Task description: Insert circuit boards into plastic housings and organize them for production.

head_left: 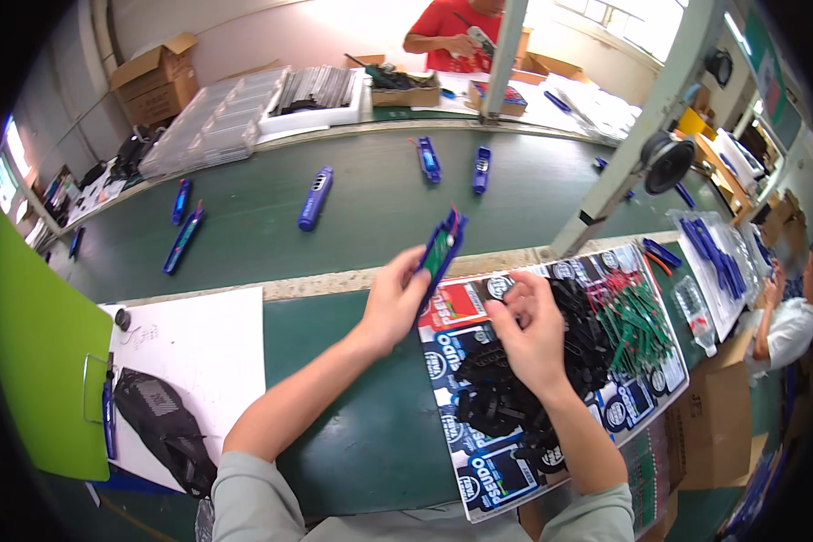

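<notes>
The left hand (391,300) clamps its fingers on a blue casing (451,255) near the far edge of the desk (339,443); the right hand (531,341), fingers curled, grip unclear, hovers over black parts (580,339)

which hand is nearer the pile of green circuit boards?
Right. The right hand is just left of the green boards, by the black parts; the left hand is farther left, holding a blue-cased part.

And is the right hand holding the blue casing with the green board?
No, the left hand grips that blue casing; the right hand is apart from it.
</notes>
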